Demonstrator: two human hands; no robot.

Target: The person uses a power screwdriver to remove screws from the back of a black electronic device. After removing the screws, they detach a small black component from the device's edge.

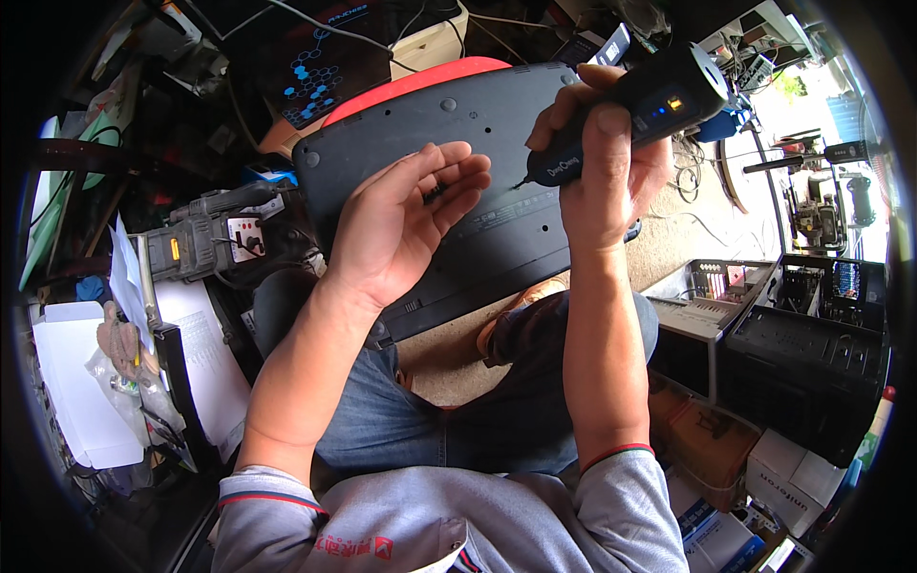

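Note:
A dark laptop lies bottom side up in front of me, tilted, with round feet and screw holes showing. My right hand is wrapped round a black electric screwdriver with small lights glowing on it. The driver's thin bit points down and left, its tip by the laptop's underside; whether it touches I cannot tell. Over the laptop's middle, my left hand is cupped with half-curled fingers. Small dark spots show between its fingers and palm, too small to name.
Under the laptop's far edge shows a red rounded surface. A black box with a blue hexagon pattern stands beyond it. A grey tool case and papers are at left. Opened computer cases and white cartons crowd the right.

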